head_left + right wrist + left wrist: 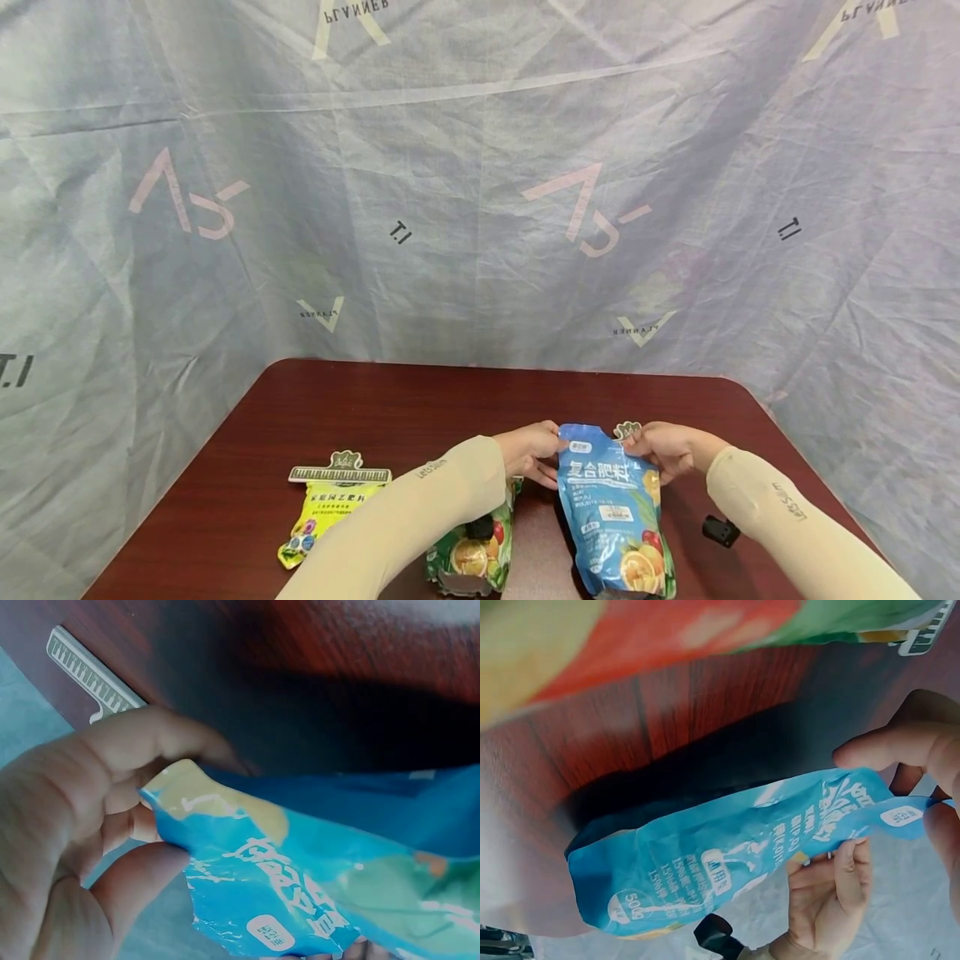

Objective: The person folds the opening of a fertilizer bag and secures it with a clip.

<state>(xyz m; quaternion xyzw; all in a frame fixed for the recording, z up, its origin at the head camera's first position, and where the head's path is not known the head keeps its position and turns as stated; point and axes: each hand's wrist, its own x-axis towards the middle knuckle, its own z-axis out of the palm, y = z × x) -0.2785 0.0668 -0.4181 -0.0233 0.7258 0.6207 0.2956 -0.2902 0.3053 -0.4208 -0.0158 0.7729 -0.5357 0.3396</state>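
Two bare hands grasp one blue pouch between them: the left hand pinches its upper left corner, the right hand its upper right corner, thumb on the printed face and fingers behind. From the hands the pouch extends toward the person, its front, with white lettering and printed fruit, facing up toward the head camera; whether its bottom end touches the table is unclear. Just beyond the right hand, partly hidden, lies a pale clip with a keyboard pattern. Cream sleeves cover both forearms, and a small black device sits by the right wrist. Nearer the person than the left hand, partly under that forearm, is a green pouch printed with fruit. Well left of the left hand lies a yellow pouch, a keyboard clip across its top. Under everything spreads a dark red table; beyond the hands hangs a grey printed curtain.
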